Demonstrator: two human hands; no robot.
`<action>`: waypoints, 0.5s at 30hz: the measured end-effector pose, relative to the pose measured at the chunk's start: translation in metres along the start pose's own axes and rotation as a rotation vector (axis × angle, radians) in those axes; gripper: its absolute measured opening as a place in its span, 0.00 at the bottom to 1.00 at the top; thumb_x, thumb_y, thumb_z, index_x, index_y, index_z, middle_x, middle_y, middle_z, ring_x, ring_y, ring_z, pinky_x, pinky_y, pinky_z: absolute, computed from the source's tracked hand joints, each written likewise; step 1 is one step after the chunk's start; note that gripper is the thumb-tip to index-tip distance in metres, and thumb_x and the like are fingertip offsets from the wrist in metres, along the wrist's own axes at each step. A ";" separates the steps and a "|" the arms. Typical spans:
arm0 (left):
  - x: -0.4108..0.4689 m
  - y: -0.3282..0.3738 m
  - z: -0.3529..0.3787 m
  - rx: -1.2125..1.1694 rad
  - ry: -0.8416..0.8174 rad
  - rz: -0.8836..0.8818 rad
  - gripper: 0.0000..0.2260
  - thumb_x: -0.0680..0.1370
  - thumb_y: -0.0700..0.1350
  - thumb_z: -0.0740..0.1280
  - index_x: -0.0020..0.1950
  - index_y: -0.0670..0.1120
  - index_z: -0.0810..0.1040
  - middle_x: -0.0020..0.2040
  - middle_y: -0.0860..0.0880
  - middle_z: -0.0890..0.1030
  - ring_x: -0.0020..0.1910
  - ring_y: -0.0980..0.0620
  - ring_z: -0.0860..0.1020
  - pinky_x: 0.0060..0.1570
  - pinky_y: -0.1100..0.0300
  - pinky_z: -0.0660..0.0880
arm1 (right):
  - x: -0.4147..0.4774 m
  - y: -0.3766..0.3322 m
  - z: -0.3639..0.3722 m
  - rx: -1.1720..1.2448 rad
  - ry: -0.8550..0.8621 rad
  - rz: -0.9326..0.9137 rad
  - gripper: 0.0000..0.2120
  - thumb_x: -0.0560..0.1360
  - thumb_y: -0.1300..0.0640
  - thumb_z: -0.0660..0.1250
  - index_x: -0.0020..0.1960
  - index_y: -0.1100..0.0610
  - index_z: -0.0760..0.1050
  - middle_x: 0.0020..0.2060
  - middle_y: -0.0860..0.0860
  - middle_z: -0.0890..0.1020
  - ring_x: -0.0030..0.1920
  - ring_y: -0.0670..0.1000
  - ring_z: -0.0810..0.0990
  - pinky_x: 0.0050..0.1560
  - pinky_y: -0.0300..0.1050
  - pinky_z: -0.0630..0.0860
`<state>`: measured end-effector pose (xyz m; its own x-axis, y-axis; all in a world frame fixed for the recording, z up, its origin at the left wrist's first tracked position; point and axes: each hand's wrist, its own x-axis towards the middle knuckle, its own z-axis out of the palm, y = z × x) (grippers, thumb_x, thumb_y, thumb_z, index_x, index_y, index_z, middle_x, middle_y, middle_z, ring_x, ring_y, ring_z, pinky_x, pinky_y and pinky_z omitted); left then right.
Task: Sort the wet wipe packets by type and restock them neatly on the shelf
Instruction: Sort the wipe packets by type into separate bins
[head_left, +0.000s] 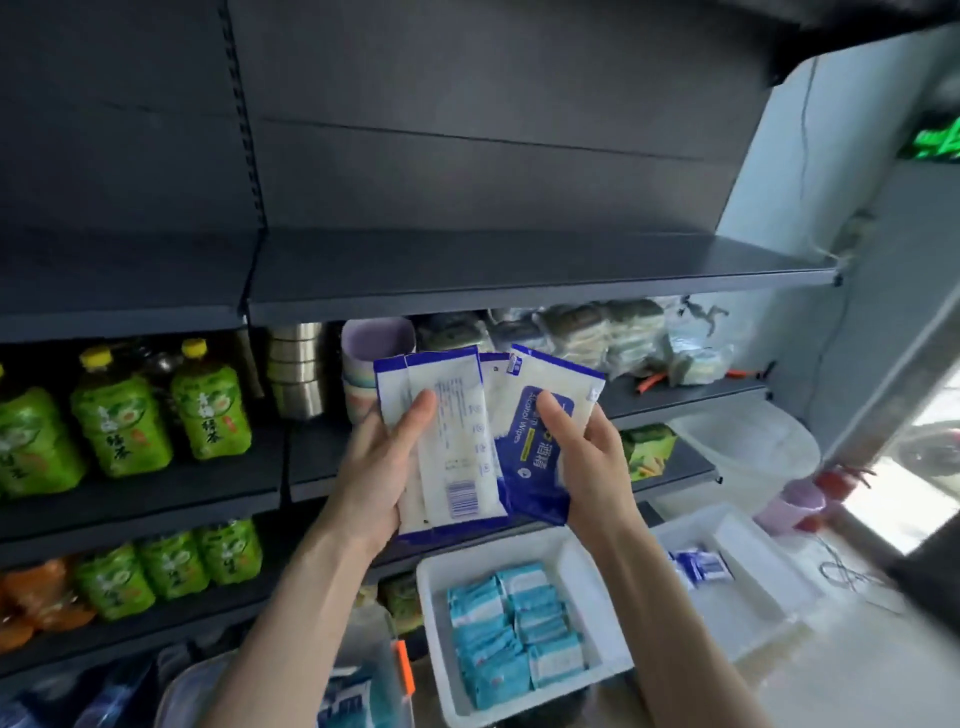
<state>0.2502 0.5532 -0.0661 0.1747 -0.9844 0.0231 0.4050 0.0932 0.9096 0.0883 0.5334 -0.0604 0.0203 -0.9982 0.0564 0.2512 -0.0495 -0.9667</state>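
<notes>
- Left forearm (291, 623) and right forearm (675, 623) enter from the bottom edge and converge toward mid-frame.
- Left hand (387, 467) grips the white-backed packets (452, 441), barcode side facing the camera. Its thumb presses flat on the facing side; the other fingers pass behind the packets and are hidden.
- Right hand (587, 462) pinches the Alcohol Wipes packet (524, 452), a blue-labelled pack, by its right edge. Its thumb lies on the label and the remaining fingers curl behind, so their spread cannot be told.
- Both sets of packets overlap in a fan, held upright in front of the middle shelf and below the upper shelf (519, 270), a dark board.
- Below the hands, a white bin (431, 597) contains light-blue sachets (514, 629) in rough rows.
- Just to its right, a second white bin (753, 545) contains a few dark-blue sachets (701, 564).
- Green tea bottles (119, 415) stand on the left shelves.
- Steel cups (296, 369) and pastel cups (374, 338) stand stacked behind the packets.
- At bottom left sits a clear container (291, 691) with an orange latch.
</notes>
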 end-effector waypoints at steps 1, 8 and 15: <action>-0.006 -0.004 0.024 -0.013 0.005 0.012 0.18 0.70 0.50 0.67 0.57 0.45 0.77 0.48 0.46 0.85 0.46 0.48 0.83 0.40 0.54 0.81 | -0.005 -0.015 -0.023 0.021 0.003 -0.015 0.06 0.78 0.57 0.65 0.52 0.58 0.77 0.42 0.54 0.85 0.40 0.52 0.84 0.38 0.46 0.81; -0.028 -0.038 0.186 0.074 -0.155 -0.032 0.18 0.68 0.55 0.68 0.56 0.51 0.77 0.48 0.46 0.84 0.47 0.45 0.83 0.47 0.45 0.79 | -0.015 -0.095 -0.182 -0.034 -0.076 -0.010 0.05 0.76 0.57 0.65 0.51 0.56 0.76 0.40 0.52 0.85 0.39 0.52 0.84 0.37 0.45 0.81; 0.021 -0.074 0.322 0.109 -0.065 0.075 0.08 0.76 0.52 0.66 0.52 0.51 0.76 0.47 0.51 0.84 0.45 0.53 0.83 0.43 0.52 0.79 | 0.037 -0.127 -0.313 -0.031 0.129 -0.243 0.09 0.77 0.62 0.66 0.55 0.54 0.70 0.41 0.51 0.85 0.39 0.51 0.85 0.37 0.45 0.82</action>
<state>-0.0648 0.4771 0.0005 0.1409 -0.9832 0.1158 0.2927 0.1531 0.9439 -0.2455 0.4927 -0.0137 -0.1605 -0.9529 0.2573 0.2042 -0.2871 -0.9359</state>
